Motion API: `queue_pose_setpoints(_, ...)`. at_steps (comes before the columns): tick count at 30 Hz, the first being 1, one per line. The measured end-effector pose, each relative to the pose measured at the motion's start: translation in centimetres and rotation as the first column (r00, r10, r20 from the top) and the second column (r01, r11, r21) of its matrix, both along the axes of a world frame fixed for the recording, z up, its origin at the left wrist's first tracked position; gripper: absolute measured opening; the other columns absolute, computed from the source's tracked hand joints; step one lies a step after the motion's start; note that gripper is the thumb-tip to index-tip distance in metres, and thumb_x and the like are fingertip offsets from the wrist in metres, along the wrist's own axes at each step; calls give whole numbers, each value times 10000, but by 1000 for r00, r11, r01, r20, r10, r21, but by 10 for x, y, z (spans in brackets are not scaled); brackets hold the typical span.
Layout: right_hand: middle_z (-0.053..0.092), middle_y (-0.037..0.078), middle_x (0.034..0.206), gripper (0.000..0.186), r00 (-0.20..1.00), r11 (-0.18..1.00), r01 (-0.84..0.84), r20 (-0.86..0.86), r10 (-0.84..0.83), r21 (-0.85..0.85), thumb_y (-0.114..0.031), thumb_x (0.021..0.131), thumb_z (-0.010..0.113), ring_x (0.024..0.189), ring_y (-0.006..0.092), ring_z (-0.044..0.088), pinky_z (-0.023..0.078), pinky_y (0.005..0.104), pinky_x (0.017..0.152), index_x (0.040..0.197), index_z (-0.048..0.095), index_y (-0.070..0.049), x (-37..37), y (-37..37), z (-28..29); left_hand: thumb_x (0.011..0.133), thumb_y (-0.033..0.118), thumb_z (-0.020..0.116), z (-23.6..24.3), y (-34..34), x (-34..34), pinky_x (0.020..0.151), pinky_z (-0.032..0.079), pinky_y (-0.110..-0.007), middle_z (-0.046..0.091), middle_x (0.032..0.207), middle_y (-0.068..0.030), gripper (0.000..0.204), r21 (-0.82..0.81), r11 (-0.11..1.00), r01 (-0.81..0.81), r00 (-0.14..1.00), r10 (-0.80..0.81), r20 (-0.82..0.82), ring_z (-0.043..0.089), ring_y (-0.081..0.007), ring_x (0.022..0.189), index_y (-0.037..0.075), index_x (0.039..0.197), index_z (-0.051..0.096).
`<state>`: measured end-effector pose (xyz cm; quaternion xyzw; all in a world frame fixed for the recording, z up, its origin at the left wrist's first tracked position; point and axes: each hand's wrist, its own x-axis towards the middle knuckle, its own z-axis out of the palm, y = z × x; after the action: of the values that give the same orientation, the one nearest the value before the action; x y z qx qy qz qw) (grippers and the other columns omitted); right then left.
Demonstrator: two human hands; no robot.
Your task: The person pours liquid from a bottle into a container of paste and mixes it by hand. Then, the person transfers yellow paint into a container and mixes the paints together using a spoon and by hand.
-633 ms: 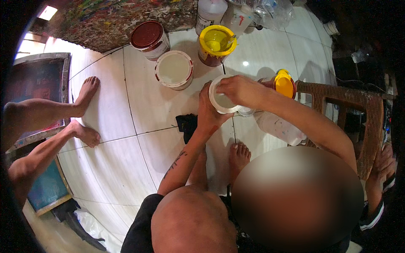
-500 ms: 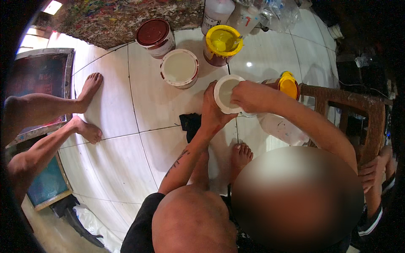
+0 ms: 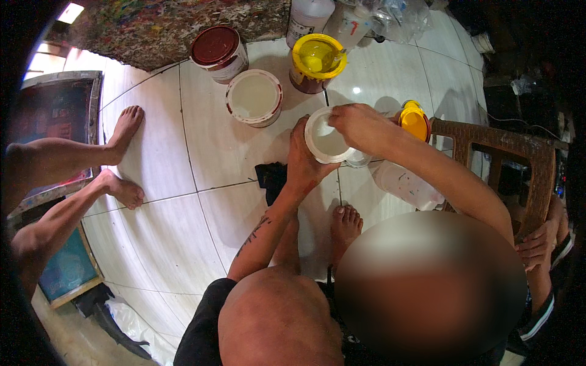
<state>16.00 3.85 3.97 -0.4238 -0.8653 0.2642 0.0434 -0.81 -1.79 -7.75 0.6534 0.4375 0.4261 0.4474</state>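
Near the middle of the frame, the left hand [image 3: 303, 157] wraps a white tub [image 3: 313, 152], gripping its side between fingers and thumb. The right hand [image 3: 359, 125] curls over the tub's upper-right rim; whether it pinches anything I cannot tell. A yellow-rimmed bucket [image 3: 311, 83] stands upper centre

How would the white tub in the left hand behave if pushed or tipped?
The white tub is probably fairly stiff: its rim looks round, not squashed, in the left hand. Its round shape suggests it could roll if laid sideways. With its top open, any contents might spill when tipped; how full it is, I can't tell.
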Motion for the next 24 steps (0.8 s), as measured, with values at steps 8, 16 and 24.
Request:
queue_pose_setpoints(8, 676, 177, 844, 112, 999, 995, -45, -1, 45, 90, -52, 793, 619, 879, 358, 663, 534, 429, 834, 851, 709, -16, 3, -1, -5, 549, 202, 944, -2, -3, -1, 1103, 354, -490, 403, 1437, -216, 1137, 40, 999, -4, 995, 8, -97, 416, -423, 1315, 13, 1457, 286)
queue_pose_setpoints(16, 657, 187, 890, 118, 981, 982, -159, -129, 145, -104, -46, 792, 608, 863, 390, 645, 521, 465, 788, 879, 679, -9, 6, 1, -6, 561, 219, 940, 1, -4, 1, 1100, 357, -496, 402, 1441, -224, 1128, -1, 1000, 12, 996, -12, -86, 408, -431, 1319, -4, 1452, 286)
queue_pose_setpoints(24, 651, 171, 908, 174, 979, 977, -205, -13, 205, -57, -56, 786, 626, 873, 371, 655, 535, 452, 815, 948, 674, -14, 2, -3, -10, 595, 237, 927, 3, -3, 2, 1092, 372, -474, 419, 1423, -218, 1092, 77, 997, 25, 989, -13, -147, 419, -407, 1315, 3, 1451, 291)
